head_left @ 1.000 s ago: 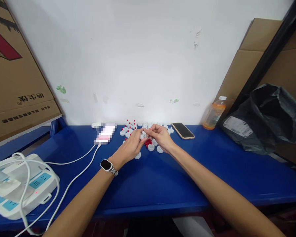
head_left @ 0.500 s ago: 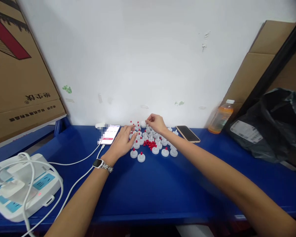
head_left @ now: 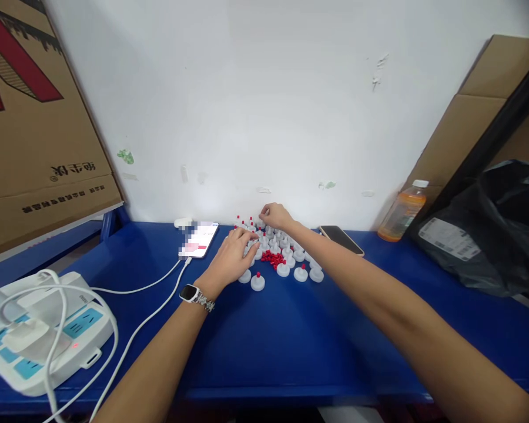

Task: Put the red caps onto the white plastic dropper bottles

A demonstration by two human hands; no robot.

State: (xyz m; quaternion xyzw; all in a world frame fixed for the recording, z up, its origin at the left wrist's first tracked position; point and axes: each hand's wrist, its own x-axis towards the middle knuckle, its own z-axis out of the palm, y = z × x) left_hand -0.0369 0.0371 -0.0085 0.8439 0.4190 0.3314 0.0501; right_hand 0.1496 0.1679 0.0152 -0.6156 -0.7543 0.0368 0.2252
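Observation:
Several white round caps with nozzles (head_left: 257, 283) stand in a cluster by the wall, some topped with small red tips. A heap of loose red tips (head_left: 273, 259) lies in the middle of them. My left hand (head_left: 234, 254) reaches over the left side of the cluster, its fingers stretched out and apart; some caps are hidden beneath it. At the back of the cluster, my right hand (head_left: 275, 216) has thumb and forefinger pinched together above a white cap. Whatever sits in that pinch is too small to make out.
A lit phone (head_left: 199, 239) on a charging cable lies at left, a power strip (head_left: 81, 329) nearer me. To the right are a dark phone (head_left: 341, 240), an orange drink bottle (head_left: 403, 211) and a black plastic bag (head_left: 480, 235). Cardboard (head_left: 48, 135) stands at left.
My left hand has moved right and a little nearer, over the left caps. My right hand stays pinched at the back of the cluster. The whole view has shifted slightly.

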